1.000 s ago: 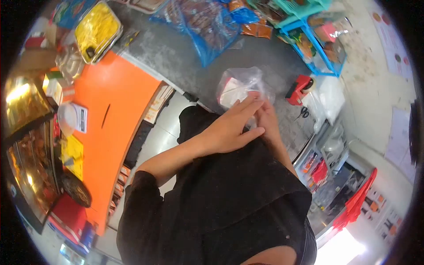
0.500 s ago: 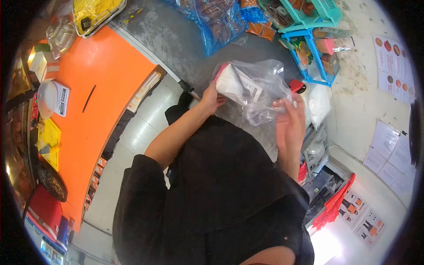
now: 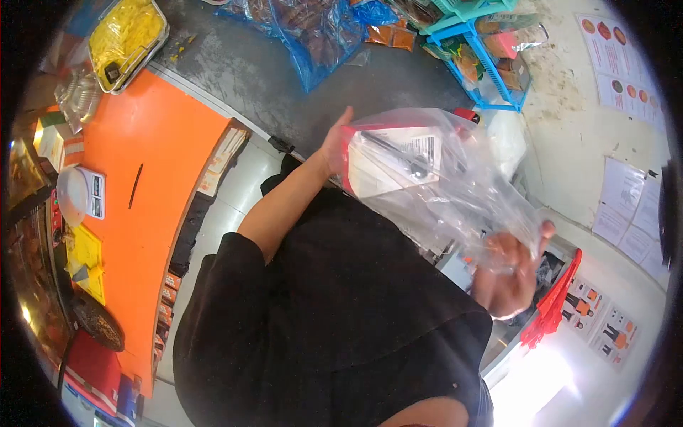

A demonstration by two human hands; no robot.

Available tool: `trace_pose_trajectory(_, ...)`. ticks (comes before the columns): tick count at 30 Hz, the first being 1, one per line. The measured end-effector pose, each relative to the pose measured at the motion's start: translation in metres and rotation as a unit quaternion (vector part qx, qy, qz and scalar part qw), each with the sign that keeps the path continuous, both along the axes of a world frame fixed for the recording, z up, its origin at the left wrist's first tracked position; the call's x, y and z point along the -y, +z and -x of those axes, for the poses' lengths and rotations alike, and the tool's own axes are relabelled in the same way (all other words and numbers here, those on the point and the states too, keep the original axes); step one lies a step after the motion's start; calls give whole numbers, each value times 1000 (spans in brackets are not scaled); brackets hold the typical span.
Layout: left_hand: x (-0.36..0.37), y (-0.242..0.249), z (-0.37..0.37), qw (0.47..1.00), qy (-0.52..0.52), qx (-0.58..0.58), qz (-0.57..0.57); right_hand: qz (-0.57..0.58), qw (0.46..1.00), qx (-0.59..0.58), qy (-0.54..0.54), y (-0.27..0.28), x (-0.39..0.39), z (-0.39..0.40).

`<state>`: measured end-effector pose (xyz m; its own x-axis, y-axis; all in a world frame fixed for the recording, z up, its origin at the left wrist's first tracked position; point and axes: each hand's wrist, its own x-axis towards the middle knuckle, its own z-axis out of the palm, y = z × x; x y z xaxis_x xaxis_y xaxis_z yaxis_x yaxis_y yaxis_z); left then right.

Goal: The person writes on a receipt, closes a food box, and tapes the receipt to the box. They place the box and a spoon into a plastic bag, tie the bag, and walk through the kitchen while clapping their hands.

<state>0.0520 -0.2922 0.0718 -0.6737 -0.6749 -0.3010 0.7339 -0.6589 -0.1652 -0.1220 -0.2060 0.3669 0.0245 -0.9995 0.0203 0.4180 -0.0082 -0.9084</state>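
Observation:
My left hand [image 3: 333, 148] grips the left end of a red-edged package [image 3: 393, 162] with a white barcode label. A clear plastic bag [image 3: 462, 203] lies over the package and stretches out to the right; the package looks to be inside it. At the bag's far end, my right hand [image 3: 506, 274] has its fingers closed on the plastic, slightly blurred. Both hands are above the near edge of the dark grey worktop [image 3: 398, 85]. The fingers of my left hand are partly hidden behind the package.
A blue plastic bag [image 3: 313, 43] and blue and teal baskets [image 3: 491, 64] with packets stand at the back. A foil tray [image 3: 128, 43] of yellow food sits at upper left. The orange counter [image 3: 156, 142] holds a scale [image 3: 94, 193]. A red cloth [image 3: 555, 306] hangs at right.
My right hand has moved down and to the right, pulling the clear bag out long. The package has turned so its label faces up more. The view has shifted slightly.

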Motion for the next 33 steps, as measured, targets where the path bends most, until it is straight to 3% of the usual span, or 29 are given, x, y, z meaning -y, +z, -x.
trace_pose_trajectory(1, -1, 4, 8, 1000, -4, -1, -2, -2, 1000, -1, -4, 4, -1, 4)
trace_pose_trajectory(3, -7, 13, 24, 991, -34, -88, 97, -27, 995, 18, 91, 12, -5, 13)
trace_pose_trajectory(6, -13, 32, 32, 980, -68, -146, 119, -56, 971, 49, 225, 25, -10, 20)
trace_pose_trajectory(8, -20, 41, 29, 975, -95, -163, 115, -68, 979, 31, 190, 38, -12, 15)
trace_pose_trajectory(12, -24, 50, 29, 971, -130, -178, 97, 2, 972, 107, 208, 45, -20, 8)
trace_pose_trajectory(13, -25, 54, 30, 970, -134, -177, 97, -49, 966, 36, 253, 37, -15, 13)
trace_pose_trajectory(14, -22, 56, 32, 970, -138, -177, 93, -100, 949, -33, 296, 28, -10, 20)
trace_pose_trajectory(16, -26, 59, 30, 969, -151, -176, 89, -21, 877, 54, 477, 16, 4, 34)
trace_pose_trajectory(18, -35, 60, 31, 966, -165, -184, 80, -3, 799, 69, 597, 22, 14, 43)
trace_pose_trajectory(24, -50, 60, 22, 959, -206, -182, 66, -5, 680, -31, 733, 59, 25, 64)
trace_pose_trajectory(26, -33, 61, 20, 962, -204, -170, 59, -14, 682, -51, 730, 65, 24, 55)
trace_pose_trajectory(28, -8, 73, 22, 966, -195, -163, 53, 33, 793, 131, 594, 66, 25, 37)
trace_pose_trajectory(29, 0, 79, 22, 966, -194, -164, 52, 55, 602, 257, 754, 37, 24, 62)
trace_pose_trajectory(30, 0, 85, 26, 966, -198, -163, 44, 57, 607, 255, 751, 45, 7, 56)
trace_pose_trajectory(31, -1, 84, 28, 963, -198, -175, 54, 95, 815, 139, 554, 59, -20, 43)
trace_pose_trajectory(32, -11, 81, 34, 960, -205, -180, 62, 125, 944, 10, 304, 68, -35, 34)
trace_pose_trajectory(33, -26, 77, 37, 955, -217, -190, 71, 130, 945, 8, 299, 69, -34, 30)
